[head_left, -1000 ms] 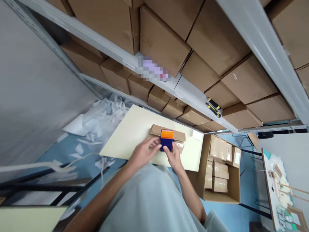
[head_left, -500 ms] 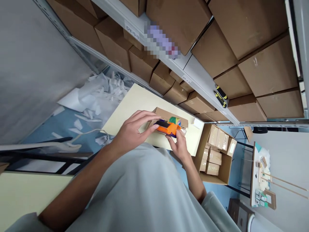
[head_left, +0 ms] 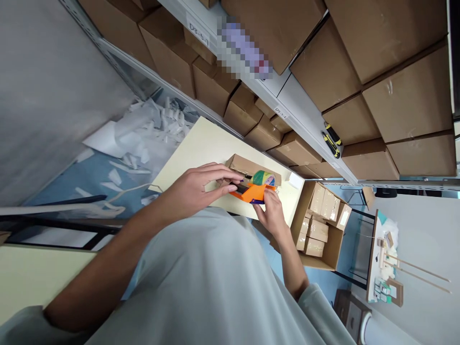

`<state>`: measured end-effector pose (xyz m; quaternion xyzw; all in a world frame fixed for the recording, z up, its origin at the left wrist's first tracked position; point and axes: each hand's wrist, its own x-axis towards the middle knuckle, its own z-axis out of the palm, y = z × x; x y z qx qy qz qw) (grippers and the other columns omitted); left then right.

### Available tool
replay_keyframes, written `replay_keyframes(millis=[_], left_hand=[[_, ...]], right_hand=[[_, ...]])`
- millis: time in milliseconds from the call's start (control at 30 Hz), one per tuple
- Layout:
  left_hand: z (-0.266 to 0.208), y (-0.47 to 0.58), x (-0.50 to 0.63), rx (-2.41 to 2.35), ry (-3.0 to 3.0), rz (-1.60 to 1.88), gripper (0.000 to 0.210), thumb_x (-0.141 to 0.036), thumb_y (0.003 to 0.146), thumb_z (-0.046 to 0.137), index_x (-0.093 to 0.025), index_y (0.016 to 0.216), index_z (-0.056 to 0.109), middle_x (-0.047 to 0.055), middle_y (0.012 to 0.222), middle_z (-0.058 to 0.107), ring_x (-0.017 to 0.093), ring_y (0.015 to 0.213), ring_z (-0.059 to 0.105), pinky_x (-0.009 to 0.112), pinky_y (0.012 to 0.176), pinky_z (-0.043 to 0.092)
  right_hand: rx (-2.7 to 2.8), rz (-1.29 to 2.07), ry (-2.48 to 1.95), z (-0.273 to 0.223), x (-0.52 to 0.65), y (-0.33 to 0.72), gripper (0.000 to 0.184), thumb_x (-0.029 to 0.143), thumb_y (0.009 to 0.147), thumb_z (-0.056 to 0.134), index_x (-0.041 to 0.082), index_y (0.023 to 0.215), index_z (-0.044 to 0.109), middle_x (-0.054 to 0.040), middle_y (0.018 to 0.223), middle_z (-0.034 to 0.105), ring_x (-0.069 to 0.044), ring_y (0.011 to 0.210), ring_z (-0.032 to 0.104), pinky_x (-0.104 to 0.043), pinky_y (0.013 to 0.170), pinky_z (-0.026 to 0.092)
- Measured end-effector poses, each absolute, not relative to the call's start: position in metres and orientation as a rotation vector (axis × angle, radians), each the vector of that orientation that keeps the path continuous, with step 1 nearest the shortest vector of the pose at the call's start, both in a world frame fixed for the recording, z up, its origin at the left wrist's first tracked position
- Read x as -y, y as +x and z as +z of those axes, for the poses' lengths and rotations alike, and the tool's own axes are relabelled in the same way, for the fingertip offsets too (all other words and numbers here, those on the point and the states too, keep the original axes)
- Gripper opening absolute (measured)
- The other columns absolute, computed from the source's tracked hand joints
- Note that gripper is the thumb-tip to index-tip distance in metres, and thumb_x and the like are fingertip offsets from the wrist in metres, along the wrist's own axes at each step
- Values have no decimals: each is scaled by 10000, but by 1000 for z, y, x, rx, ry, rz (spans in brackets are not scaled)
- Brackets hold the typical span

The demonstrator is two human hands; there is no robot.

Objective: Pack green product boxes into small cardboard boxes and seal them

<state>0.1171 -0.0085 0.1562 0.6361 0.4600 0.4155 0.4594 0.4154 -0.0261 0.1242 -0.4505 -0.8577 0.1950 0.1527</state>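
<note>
An orange packing-tape dispenser (head_left: 253, 192) with a green and yellow roll of tape (head_left: 263, 178) is held over the table, in front of my body. My right hand (head_left: 273, 211) is closed around its right end. At its left end, where a dark part shows, the thumb and fingers of my left hand (head_left: 205, 184) pinch together; the exact fingertip contact is partly hidden. Just behind the dispenser lies a small closed cardboard box (head_left: 244, 165), partly covered by my hands and the tool.
The cream tabletop (head_left: 194, 148) carries a small white item (head_left: 295, 180) at its right. A large open carton (head_left: 305, 206) of taped boxes stands beyond it. Shelves of cardboard boxes (head_left: 388, 115) rise behind, with two yellow-black cutters (head_left: 331, 140). Paper scraps (head_left: 143, 129) litter the left floor.
The dispenser has turned, so more of the tape roll shows. My left fingers have curled further in over its left end. The view has shifted slightly.
</note>
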Motion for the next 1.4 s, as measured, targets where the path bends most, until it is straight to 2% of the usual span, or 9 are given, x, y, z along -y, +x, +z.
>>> replay_keyframes(millis=[200,367,600,867,1033,1167,1267,1400], left_hand=[[151,116,8,-1108,1479,962,394,-573,1021,670,-301,1239,854,58,1178,821,233,1080,748,369,1068,621],[141,115,9,-1126,1427,949,414,-633,985,681,-305,1147,876,70,1127,820,252,1033,758,379,1009,649],[130,117,23,-1213,1324,897,468,-672,973,640,-275,1091,858,73,1102,826,263,998,767,369,946,653],[104,121,42,-1369,1178,874,508,-667,952,617,-245,1185,777,85,1126,814,266,994,759,397,966,638],[76,126,46,-1365,1066,936,556,-673,949,611,-231,1261,742,70,1023,788,256,997,748,398,976,631],[57,143,47,-1290,910,980,655,-707,895,666,-199,1306,708,64,966,763,263,1004,758,428,989,635],[50,154,43,-1249,791,996,697,-736,839,726,-197,1280,711,74,989,778,283,1032,771,465,1028,631],[47,149,29,-1277,675,1019,739,-740,769,808,-191,1257,731,100,1057,797,306,1101,771,480,1076,612]], right_hand=[[2447,693,-1306,126,28,416,238,361,1142,584,217,1308,676,-166,1203,793,-333,1200,734,-528,1069,610],[2403,825,-1329,128,27,411,230,428,1101,649,230,1210,693,-161,1167,797,-339,1133,744,-536,1069,600],[2308,1017,-1475,113,31,398,218,434,947,745,239,1042,730,-74,956,775,-278,922,718,-411,903,629],[2163,1314,-1665,101,31,385,489,696,904,828,218,918,726,-20,829,712,-211,763,636,-328,764,569],[2109,1447,-1718,111,22,382,528,731,900,810,211,972,752,-15,848,728,-216,784,654,-323,767,564],[2033,1704,-1716,126,10,393,562,770,900,781,212,923,715,-16,830,725,-200,740,660,-307,693,539],[1971,1876,-1780,138,0,407,602,808,889,777,212,917,696,-22,806,737,-198,708,683,-301,651,542],[2010,1915,-1854,155,-17,423,614,808,880,800,204,901,690,-26,775,742,-199,700,717,-288,627,549]])
